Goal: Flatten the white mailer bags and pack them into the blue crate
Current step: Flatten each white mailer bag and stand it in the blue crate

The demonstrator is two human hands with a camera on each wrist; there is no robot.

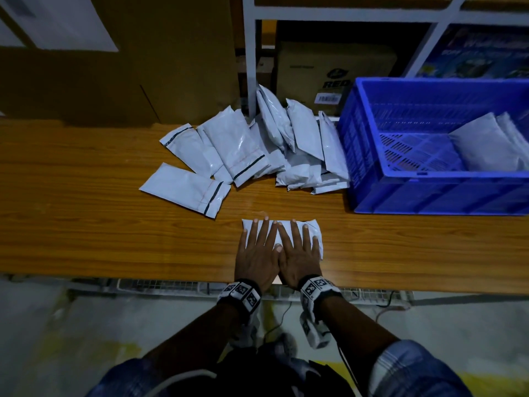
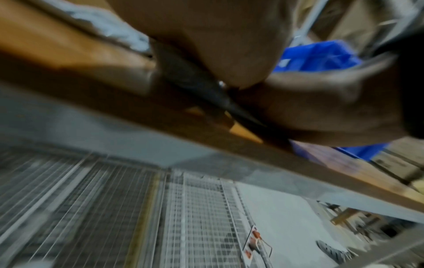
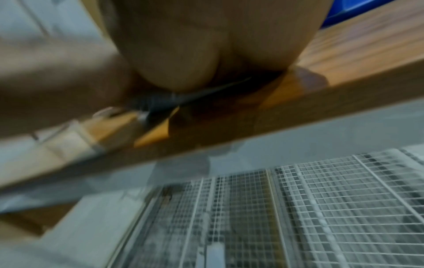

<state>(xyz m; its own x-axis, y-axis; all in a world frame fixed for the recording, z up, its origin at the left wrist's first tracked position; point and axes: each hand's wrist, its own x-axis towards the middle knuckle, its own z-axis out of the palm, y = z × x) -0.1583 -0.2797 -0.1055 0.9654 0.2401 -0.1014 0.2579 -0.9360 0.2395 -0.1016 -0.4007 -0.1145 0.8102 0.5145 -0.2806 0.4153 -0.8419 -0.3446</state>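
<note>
The person is pressing both palms down on one small white plastic mailer bag [image 1: 312, 229] lying at the near edge of the wood-grain laminate desk [image 1: 86, 230], at about six o'clock in the head view; the left hand [image 1: 259, 253] and the right hand [image 1: 297, 255] are lying side by side with thumbs touching, fingers straight and spread wide, gripping nothing; this flat, broad contact is likely chosen to push trapped air out and even the bag before it is packed. The bag is showing only at its far edge and right side, the rest being covered by the hands.

A loose heap of unflattened white mailer bags [image 1: 252, 147] is sitting at about twelve o'clock from the hands, some leaning against the white metal shelving post [image 1: 251, 67], within easy reach for the next pick. The blue perforated plastic crate [image 1: 429, 193] is standing at about two o'clock, just beside the heap; a few flattened white bags [image 1: 483, 141] are already lying against its right side, so the packing seems to be at an early stage. The wrist views are blurred, showing only palm, desk edge and a wire grid below.
</note>
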